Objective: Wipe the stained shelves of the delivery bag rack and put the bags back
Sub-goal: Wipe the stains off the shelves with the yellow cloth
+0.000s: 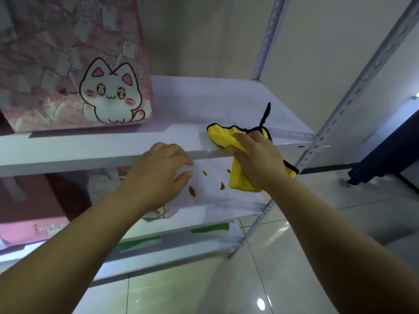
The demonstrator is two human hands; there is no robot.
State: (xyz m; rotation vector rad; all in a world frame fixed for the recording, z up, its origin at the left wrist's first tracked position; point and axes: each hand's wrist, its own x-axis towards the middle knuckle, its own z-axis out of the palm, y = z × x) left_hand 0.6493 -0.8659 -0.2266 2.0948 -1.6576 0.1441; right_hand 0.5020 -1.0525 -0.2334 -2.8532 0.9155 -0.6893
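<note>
Shelf (226,200) stains (192,191) sit below my right hand (260,159), fingers closed around the yellow cloth (223,137); left hand (158,173) loosely curled, empty. I'd press flat, sweeping inward.

Yellow black-edged cloth (229,138), pink bag (68,64) with white cat print, white shelf (90,148), orange-brown stains (192,191).

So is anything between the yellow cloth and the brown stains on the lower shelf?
Nothing visible. The yellow cloth hangs from the right hand beside the stains; the left hand stays left of them.
</note>
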